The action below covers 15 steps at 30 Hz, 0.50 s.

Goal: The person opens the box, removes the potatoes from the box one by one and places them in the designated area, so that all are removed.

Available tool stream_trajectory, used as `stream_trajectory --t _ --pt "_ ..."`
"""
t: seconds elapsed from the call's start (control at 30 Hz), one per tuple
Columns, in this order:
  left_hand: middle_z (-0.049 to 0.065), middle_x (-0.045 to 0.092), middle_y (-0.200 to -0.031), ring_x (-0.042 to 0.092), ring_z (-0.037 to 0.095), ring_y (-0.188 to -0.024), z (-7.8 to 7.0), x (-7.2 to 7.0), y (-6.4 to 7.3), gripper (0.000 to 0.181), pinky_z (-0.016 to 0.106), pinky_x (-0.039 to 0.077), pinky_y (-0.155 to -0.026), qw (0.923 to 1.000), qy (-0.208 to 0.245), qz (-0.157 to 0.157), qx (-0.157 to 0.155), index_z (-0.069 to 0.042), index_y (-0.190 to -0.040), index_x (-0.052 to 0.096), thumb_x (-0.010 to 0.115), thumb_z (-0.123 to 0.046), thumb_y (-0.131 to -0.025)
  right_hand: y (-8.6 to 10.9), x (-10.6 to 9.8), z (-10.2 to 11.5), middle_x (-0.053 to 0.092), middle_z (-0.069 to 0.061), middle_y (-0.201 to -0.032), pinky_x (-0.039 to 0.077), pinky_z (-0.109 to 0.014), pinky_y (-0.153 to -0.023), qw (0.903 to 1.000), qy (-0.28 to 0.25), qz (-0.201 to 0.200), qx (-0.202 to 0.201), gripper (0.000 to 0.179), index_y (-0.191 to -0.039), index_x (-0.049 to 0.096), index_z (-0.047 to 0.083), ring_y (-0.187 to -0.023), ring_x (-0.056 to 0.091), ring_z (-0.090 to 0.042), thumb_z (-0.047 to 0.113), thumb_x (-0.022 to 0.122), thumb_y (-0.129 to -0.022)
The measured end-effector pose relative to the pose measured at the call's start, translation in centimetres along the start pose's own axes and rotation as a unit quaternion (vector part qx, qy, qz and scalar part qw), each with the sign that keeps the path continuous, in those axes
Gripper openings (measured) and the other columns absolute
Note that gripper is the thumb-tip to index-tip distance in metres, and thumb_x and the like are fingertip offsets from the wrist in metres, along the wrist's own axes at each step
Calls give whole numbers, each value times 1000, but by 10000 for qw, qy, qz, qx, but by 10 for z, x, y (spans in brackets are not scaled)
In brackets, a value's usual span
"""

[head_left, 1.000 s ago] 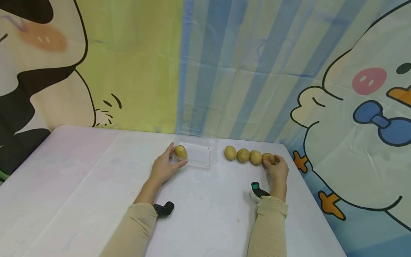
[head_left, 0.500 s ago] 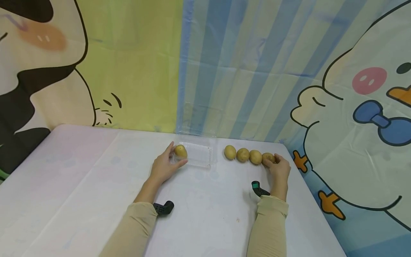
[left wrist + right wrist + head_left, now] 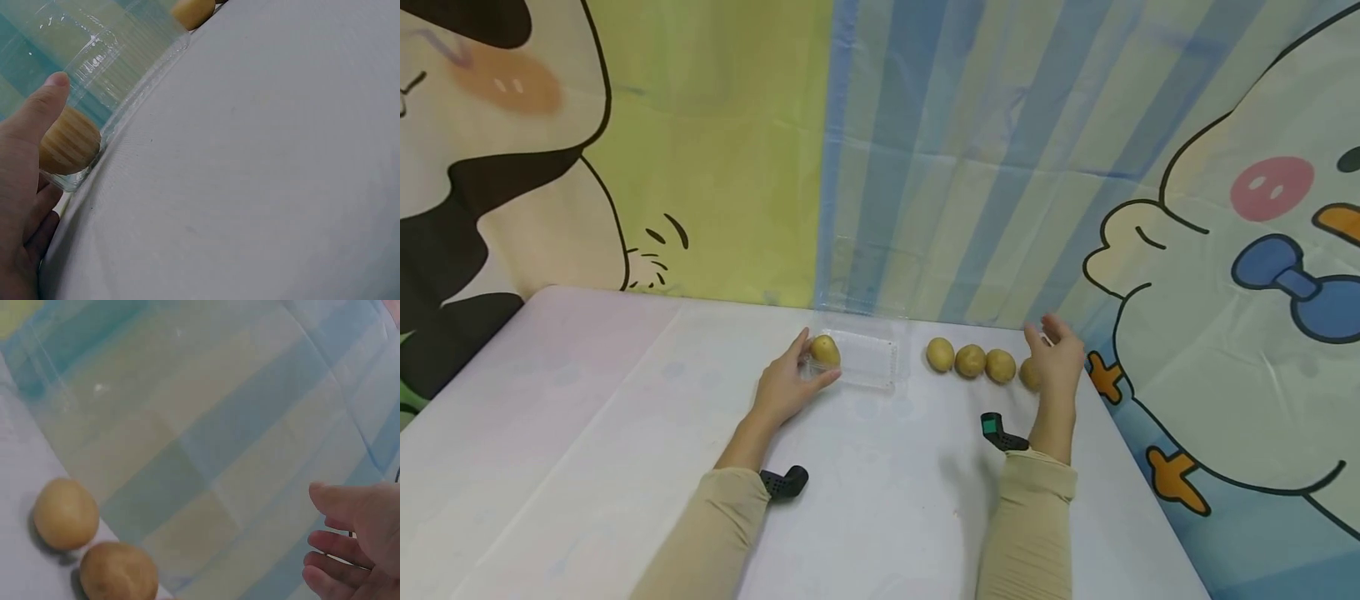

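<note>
My left hand (image 3: 784, 387) holds the left end of a clear plastic clamshell box (image 3: 868, 360), its thumb along the near side. One potato (image 3: 825, 351) sits inside at that end; the left wrist view shows this potato (image 3: 74, 140) through the plastic, beside the thumb. To the right of the box, several potatoes stand in a row, starting with a potato (image 3: 940, 355) at the left. My right hand (image 3: 1057, 360) is raised over the right end, fingers apart and holding nothing. It partly hides the rightmost potato (image 3: 1029, 375).
The box's transparent lid (image 3: 862, 275) stands up against the striped backdrop (image 3: 955, 167) behind the table. A white cloth (image 3: 865, 500) covers the table. Black wrist devices, such as the left one (image 3: 785, 482), sit on both wrists.
My right hand has let go of the rightmost potato and lifted up and away, fingers spreading. The left hand, box and potatoes stay where they were; the head view shifts slightly.
</note>
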<state>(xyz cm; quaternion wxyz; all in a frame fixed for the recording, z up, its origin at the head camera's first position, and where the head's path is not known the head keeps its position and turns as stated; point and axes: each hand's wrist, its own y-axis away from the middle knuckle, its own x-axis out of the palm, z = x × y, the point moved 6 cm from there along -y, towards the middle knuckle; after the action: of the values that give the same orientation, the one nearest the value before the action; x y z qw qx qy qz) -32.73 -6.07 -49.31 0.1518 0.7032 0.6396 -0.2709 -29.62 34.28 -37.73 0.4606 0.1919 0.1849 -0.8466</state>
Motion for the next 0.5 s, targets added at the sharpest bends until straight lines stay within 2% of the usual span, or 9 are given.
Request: stream_trajectory --t 0.13,0.23,0.4,0.5 --pt "6 44 -148 49 31 -129 0 -1 -1 103 51 38 -107 10000 -34 -35 8 -18 -153 20 64 -68 -75 15 39 44 45 -7 -146 40 -35 -109 9954 66 563 -766 60 -146 40 14 -135 43 -25 37 59 -93" --pt "6 44 -148 49 31 -129 1 0 -2 103 51 38 -107 10000 -30 -27 -22 -19 -153 19 65 -68 -75 31 78 71 45 -10 -145 42 -37 -107 9853 241 1145 -1246 62 -146 39 12 -133 45 -28 36 61 -93" --pt "6 43 -148 47 31 -130 1 0 -2 102 52 37 -107 10000 -25 -12 -73 -20 -153 18 66 -66 -75 59 143 94 46 -13 -143 46 -37 -103 9548 849 2057 -1970 67 -145 39 8 -130 48 -28 38 63 -91" --pt "7 42 -149 47 32 -131 1 1 -2 102 53 37 -108 10000 -63 -10 -73 -19 -154 17 67 -63 -76 74 172 94 47 -13 -143 49 -38 -99 9389 1281 2418 -2088 70 -145 39 8 -126 52 -28 41 65 -89"
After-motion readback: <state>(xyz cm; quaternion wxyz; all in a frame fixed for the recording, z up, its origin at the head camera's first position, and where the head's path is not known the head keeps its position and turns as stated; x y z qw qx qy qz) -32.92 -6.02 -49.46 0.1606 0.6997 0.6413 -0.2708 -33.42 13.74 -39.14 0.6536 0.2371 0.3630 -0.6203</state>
